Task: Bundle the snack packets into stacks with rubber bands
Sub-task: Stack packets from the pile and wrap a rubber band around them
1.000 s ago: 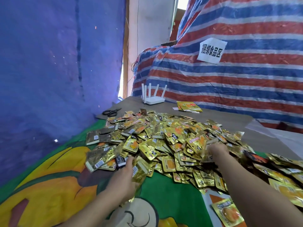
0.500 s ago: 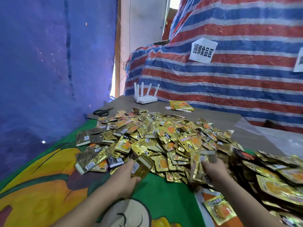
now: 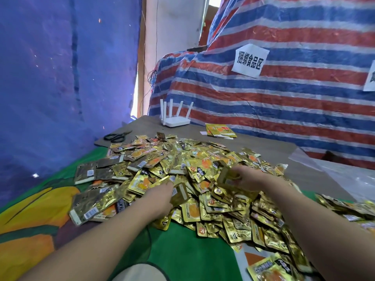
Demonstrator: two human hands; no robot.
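Snack packets [image 3: 203,179] lay heaped loose on the counter [image 3: 284,151], centre frame; no banded stack or rubber band seen. Left hand [image 3: 162,197] pinched a few packets, right hand [image 3: 246,177] gripped another small sheaf. Bundling looked barely begun.

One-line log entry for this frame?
phase: gathering | left hand: holds packets | right hand: holds packets | pile: loose | bands: unseen

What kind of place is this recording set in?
Probably a makeshift packing station, not a home: striped tarpaulin walls, a paper sign taped up, a pile of gold snack packets across the table.
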